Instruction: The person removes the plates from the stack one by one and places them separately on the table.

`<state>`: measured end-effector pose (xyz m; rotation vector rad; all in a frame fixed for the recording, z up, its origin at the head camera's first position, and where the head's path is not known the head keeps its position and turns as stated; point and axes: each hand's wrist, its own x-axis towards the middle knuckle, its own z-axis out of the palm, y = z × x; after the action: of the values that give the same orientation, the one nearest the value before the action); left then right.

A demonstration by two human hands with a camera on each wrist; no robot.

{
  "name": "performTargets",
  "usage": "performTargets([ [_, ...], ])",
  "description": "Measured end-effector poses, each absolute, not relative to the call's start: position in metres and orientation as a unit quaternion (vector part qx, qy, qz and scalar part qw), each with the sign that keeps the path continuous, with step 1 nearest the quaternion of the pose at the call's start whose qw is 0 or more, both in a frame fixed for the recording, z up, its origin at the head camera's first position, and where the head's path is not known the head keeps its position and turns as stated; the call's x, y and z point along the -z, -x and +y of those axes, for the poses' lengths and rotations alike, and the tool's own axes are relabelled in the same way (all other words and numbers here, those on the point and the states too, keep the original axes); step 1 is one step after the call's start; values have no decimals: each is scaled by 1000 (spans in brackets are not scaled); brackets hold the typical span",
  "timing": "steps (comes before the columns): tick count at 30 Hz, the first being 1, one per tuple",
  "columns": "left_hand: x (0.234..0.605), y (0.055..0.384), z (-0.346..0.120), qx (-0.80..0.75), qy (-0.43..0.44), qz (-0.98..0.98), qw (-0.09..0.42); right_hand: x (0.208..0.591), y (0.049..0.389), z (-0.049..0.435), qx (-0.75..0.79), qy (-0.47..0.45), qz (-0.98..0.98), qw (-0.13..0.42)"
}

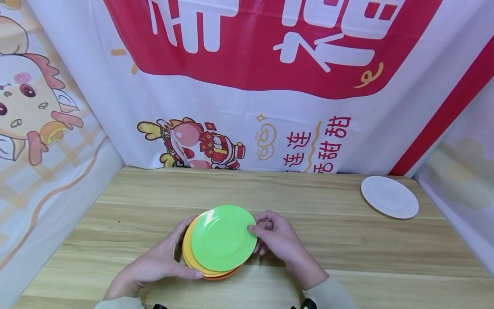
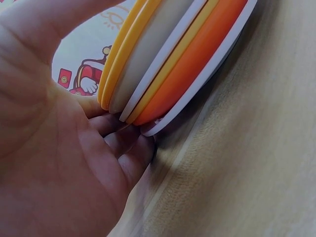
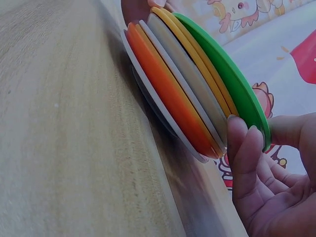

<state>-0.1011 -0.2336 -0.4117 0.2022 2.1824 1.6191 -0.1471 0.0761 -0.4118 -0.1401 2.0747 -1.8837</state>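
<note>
A green plate lies off-centre, perhaps slightly tilted, atop stacked yellow, white and orange plates.

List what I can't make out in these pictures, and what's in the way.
- Head: most of the yellow plate's top, covered by the green plate.
- Head: the left hand's fingertips, except the thumb's, behind the stack.
- Head: what the dark speck on the table is; too small.
- Left wrist: the rest of the stack, cut off by the top edge.
- Right wrist: most of the left hand, cut off by the top edge.
</note>
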Motion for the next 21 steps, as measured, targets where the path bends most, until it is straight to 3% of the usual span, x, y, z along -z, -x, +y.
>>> performTargets([
  [21, 412, 99, -234, -571, -85, 793, 192, 409, 150, 83, 698, 33, 685, 204],
])
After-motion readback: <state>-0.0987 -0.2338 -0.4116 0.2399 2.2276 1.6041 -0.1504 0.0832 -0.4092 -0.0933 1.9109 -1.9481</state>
